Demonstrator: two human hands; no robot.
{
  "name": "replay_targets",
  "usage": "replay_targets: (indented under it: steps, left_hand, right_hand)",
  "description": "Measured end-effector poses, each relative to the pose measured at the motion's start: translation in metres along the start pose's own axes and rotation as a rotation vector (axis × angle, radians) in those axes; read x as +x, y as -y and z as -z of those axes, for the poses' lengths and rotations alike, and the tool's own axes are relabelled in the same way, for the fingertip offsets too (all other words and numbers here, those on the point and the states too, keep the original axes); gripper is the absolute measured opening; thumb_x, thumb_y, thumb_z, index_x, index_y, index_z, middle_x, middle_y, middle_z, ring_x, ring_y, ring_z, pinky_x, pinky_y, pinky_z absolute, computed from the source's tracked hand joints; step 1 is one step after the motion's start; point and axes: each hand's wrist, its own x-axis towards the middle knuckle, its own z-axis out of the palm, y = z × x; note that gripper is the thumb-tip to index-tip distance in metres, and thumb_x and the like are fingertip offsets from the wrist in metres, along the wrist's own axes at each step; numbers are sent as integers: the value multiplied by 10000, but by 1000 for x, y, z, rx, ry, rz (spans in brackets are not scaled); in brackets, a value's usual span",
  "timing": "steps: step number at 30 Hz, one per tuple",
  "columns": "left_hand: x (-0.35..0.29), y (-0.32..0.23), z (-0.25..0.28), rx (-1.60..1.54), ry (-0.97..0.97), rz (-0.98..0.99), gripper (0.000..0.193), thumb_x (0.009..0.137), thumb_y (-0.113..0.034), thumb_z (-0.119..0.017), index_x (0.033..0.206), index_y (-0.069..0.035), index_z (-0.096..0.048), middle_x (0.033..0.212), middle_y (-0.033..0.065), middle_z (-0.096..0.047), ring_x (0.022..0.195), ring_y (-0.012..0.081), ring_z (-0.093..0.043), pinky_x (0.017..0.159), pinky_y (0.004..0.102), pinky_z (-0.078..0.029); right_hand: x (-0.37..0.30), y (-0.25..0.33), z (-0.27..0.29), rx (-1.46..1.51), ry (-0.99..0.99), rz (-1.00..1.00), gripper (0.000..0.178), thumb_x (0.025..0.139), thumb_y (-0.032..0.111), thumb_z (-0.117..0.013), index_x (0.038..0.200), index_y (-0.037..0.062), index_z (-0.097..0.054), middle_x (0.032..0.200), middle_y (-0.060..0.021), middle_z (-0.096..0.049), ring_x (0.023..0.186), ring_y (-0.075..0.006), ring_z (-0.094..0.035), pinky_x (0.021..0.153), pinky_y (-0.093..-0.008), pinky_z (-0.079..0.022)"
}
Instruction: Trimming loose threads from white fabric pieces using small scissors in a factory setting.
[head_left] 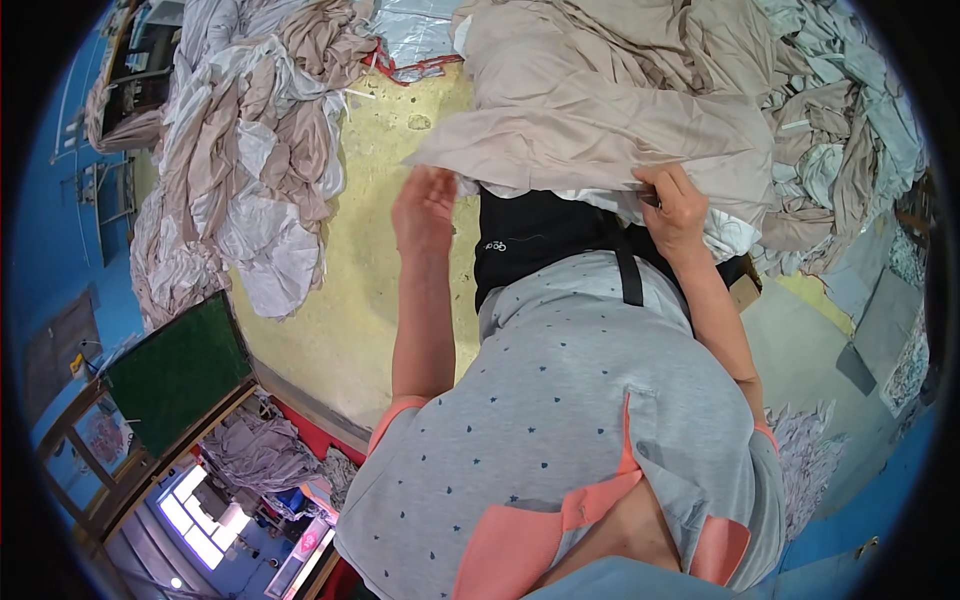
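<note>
The beige cloth (620, 125) lies on the far side of your lap, its near edge laid out but its far part loose and creased, so the work looks only partly done. Your right hand (682, 212) has a closed grip, pinching that near edge; your left hand (424, 208) blurs beside the left corner, its grip impossible to tell

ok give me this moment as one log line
left hand: blurred, at left end of beige cloth, grip unclear | right hand: pinching its near edge | cloth heap: off to the left
</note>
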Motion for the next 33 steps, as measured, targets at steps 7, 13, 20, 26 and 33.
replay_targets:
  steps: [7, 13, 20, 26, 33]
  left_hand:
    - [-71, 37, -54, 100, 137, 330, 157, 881, -119, -635, 996, -52, -552, 873, 59, -627, 763, 171, -630, 650, 266, -494]
    - [-66, 51, -52, -213, 136, 527, 75, 880, -103, -642, 881, -72, -574, 777, 31, -607, 625, 122, -552, 511, 219, -425]
    - [-65, 57, -72, -39, 181, 476, 80, 849, -58, -669, 835, -61, -590, 750, 37, -615, 678, 137, -616, 538, 219, -463]
    - [-70, 62, -69, 78, 318, 282, 79, 858, -35, -649, 924, -1, -624, 832, 82, -653, 740, 164, -631, 646, 264, -500]
    - [-79, 62, -66, 214, 400, 92, 102, 871, -28, -622, 949, 32, -653, 877, 87, -672, 751, 132, -624, 686, 249, -504]
  right_hand:
    - [-1, 6, 3, 0, 14, -9, 385, 586, -161, -647, 929, 13, -640, 790, -89, -580, 648, -195, -619, 558, -271, -495]
    - [-1, 12, 5, 22, 45, -14, 355, 608, -152, -653, 924, 8, -640, 772, -89, -581, 637, -186, -618, 554, -267, -492]
    - [5, 25, 4, 97, 90, -10, 297, 667, -103, -688, 938, 9, -645, 801, -83, -594, 621, -157, -586, 527, -249, -453]
    - [35, 57, -11, 445, 102, -136, 251, 732, -36, -705, 973, 17, -659, 846, -64, -615, 663, -109, -568, 554, -227, -436]
    - [44, 55, -36, 452, 151, -3, 211, 747, -23, -697, 951, 7, -656, 846, -86, -615, 682, -171, -603, 582, -263, -468]
